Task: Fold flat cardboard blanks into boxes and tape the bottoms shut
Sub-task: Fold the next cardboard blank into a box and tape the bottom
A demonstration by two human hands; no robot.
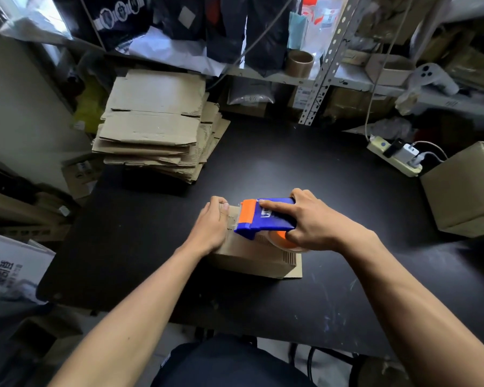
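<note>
Right hand grips tape dispenser on box; left hand presses the box top.

A black surface carries a stack of flat cardboard blanks at its far left corner, a folded box near the middle, and what looks like a power strip toward the far right edge.

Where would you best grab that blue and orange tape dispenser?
Grip the tape dispenser by its blue body, coming from above and its rear, as the right hand does: forefinger along the top, thumb beneath. The orange front end meets the box, so probably best kept free.
</note>
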